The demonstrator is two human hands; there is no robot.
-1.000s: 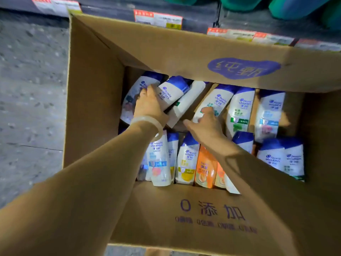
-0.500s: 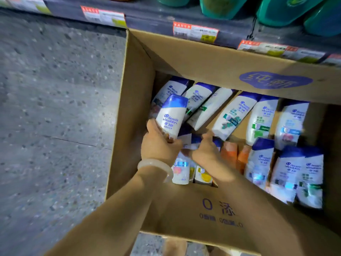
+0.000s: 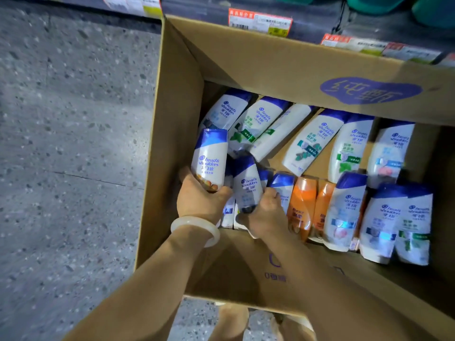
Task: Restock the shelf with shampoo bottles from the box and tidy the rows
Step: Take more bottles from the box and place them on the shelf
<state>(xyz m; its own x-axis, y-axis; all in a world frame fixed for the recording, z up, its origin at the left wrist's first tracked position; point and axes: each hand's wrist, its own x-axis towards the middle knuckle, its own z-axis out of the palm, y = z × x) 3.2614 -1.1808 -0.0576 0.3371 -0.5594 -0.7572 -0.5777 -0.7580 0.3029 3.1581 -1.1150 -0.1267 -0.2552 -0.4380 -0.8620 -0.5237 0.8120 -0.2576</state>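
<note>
A big open cardboard box (image 3: pixel 172 114) stands on the floor against the shelf (image 3: pixel 307 18). Several white shampoo bottles with blue caps fill it, plus two orange bottles (image 3: pixel 301 205). My left hand (image 3: pixel 199 198), with a pale bangle on its wrist, grips the base of one white bottle (image 3: pixel 210 159) held upright at the box's left wall. My right hand (image 3: pixel 264 212) grips a second white bottle (image 3: pixel 246 185) just beside it, lifted slightly above the near row. Loose bottles (image 3: pixel 312 141) lie slanted along the far side.
Speckled grey floor (image 3: pixel 69 143) spreads to the left of the box. Price tags (image 3: pixel 259 20) line the shelf edge above the box, with green containers (image 3: pixel 376 3) on the shelf. The box's near flap (image 3: pixel 270 274) lies under my forearms.
My left hand took a bottle from the far left pile and raised it upright. My right hand moved left and closed on another bottle. The view shifted so the box sits further right.
</note>
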